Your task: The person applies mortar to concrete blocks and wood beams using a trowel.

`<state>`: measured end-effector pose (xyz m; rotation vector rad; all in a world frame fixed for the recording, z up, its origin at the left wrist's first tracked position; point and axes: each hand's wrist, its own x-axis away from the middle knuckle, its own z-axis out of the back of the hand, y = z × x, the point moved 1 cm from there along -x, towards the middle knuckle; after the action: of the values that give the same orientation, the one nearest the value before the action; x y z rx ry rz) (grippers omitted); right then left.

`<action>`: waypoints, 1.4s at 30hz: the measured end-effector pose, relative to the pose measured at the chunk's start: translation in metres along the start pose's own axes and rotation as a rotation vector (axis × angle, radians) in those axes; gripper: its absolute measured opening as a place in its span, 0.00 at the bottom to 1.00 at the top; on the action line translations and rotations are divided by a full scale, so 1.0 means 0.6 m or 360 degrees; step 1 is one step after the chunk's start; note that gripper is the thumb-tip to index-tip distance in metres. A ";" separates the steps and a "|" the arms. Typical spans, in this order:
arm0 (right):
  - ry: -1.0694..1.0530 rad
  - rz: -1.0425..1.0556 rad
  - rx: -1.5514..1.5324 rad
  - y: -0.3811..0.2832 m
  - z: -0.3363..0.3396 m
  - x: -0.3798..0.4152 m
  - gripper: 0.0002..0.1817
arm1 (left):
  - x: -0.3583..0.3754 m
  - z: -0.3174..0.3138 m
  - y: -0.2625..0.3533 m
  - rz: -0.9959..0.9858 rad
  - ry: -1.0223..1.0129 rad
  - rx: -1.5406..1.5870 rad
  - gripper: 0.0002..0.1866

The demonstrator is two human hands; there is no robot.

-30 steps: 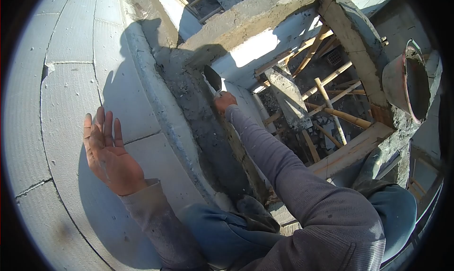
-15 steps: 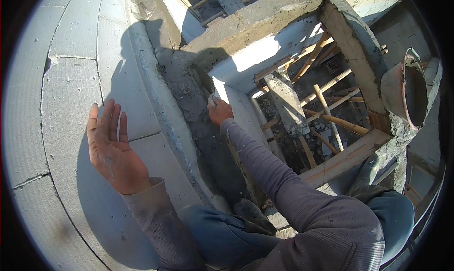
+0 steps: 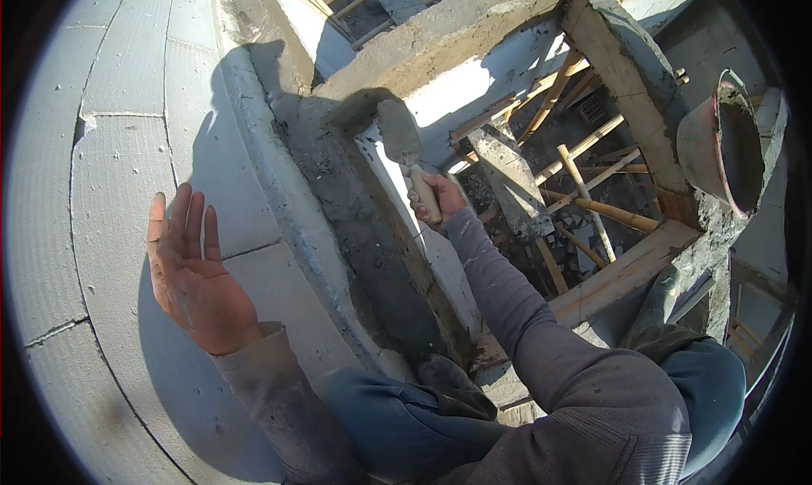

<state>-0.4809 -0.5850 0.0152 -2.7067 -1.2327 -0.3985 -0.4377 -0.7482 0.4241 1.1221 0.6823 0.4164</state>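
My right hand is closed round the pale handle of a trowel. The trowel's grey, mortar-smeared blade points away from me, over the inner edge of the wall top near the corner. Along that wall top runs a strip of wet grey mortar, just left of my right hand. My left hand is raised over the pale block surface, palm up and fingers stretched, with nothing in it.
A bucket with grey residue inside stands on the right ledge. Inside the walled opening are crossed bamboo poles and a mortar-stained board, well below the rim. Pale blocks cover the left side. My bent knees are below.
My right hand has moved right, off the mortar strip and over the opening's edge, with the trowel now showing fully. My left hand stays raised, almost unmoved.
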 end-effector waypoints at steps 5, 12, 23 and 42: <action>0.0521 0.0338 0.0276 -0.036 0.026 0.076 0.22 | 0.002 0.001 -0.001 0.0009 -0.0036 0.0042 0.35; 0.1961 0.1014 0.1978 0.045 0.073 -0.013 0.30 | 0.004 -0.001 0.000 -0.0029 -0.0071 0.0019 0.36; 0.1708 0.0413 0.1923 0.041 -0.022 -0.081 0.28 | -0.003 0.010 0.000 0.0012 0.0062 0.0048 0.36; 0.1222 0.0081 0.1696 0.101 -0.083 -0.053 0.25 | 0.003 -0.002 0.005 -0.0021 -0.0015 -0.0086 0.33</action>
<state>-0.4640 -0.6592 0.0525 -1.4536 -0.7804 -0.5030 -0.4371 -0.7452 0.4259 1.0673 0.6661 0.4157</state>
